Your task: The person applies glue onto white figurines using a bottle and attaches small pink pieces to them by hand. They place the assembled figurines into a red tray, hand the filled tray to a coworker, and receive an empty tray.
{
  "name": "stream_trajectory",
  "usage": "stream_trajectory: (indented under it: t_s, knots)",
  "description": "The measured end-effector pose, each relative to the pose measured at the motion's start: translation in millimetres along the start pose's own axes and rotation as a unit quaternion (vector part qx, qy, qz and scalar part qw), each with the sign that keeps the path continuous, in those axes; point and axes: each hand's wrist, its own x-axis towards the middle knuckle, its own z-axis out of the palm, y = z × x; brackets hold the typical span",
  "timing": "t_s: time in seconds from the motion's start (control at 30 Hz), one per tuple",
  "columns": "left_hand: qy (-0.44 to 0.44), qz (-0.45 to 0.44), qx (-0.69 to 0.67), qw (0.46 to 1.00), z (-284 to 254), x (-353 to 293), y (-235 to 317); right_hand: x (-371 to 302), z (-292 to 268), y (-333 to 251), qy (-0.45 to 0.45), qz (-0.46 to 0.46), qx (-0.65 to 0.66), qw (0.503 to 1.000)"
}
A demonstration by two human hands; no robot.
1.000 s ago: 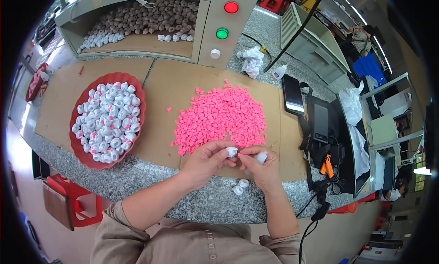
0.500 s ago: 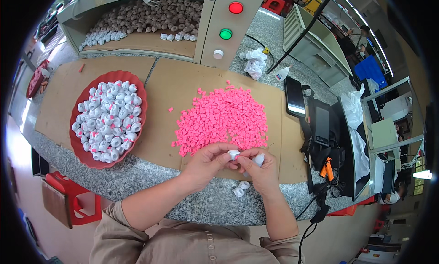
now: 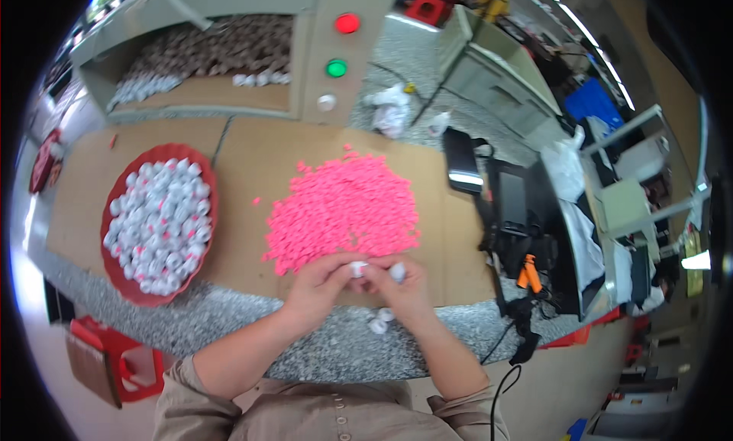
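Note:
My left hand [image 3: 319, 283] is closed, pinching a small white rounded part [image 3: 357, 269] between thumb and fingers. My right hand [image 3: 405, 292] meets it, its thumb tip pressed to that part's side. A second white part [image 3: 397, 272] sits in the right hand's curled fingers. Two more white parts [image 3: 379, 322] lie on the stone worktop just below my hands. Beyond my fingers spreads a heap of small pink pieces [image 3: 347, 200] on cardboard. At the left, a red scalloped bowl [image 3: 212, 212] is full of white parts, several with pink bits. The picture is somewhat blurred.
Behind the cardboard [image 3: 244, 147] stands a grey machine [image 3: 309, 67] with red and green buttons and many brown and white parts inside. To the right are a phone [image 3: 462, 162], black straps and cables, an orange clip [image 3: 528, 274] and crumpled white plastic [image 3: 391, 109].
The whole view has shifted, so the bench appears farther left and is blurred. My hands remain together on the white part, and the pink bit seen there earlier no longer shows clearly.

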Motion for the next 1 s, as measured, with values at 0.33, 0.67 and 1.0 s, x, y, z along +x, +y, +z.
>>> stream_trajectory:
  t_s: [0.33, 0.67, 1.0]
  knots:
    - [0.078, -0.003, -0.011, 0.997, 6, -6, 0, -4, -4, 1, -0.060, 0.034, 0.043, 0.997]
    - [0.078, -0.003, -0.017, 0.997, 3, -1, -1, 3, -2, 7, -0.058, 0.016, 0.014, 0.998]
    - [0.075, 0.038, 0.015, 0.996, 7, -3, -8, -1, -3, 20, -0.051, -0.002, 0.018, 0.999]
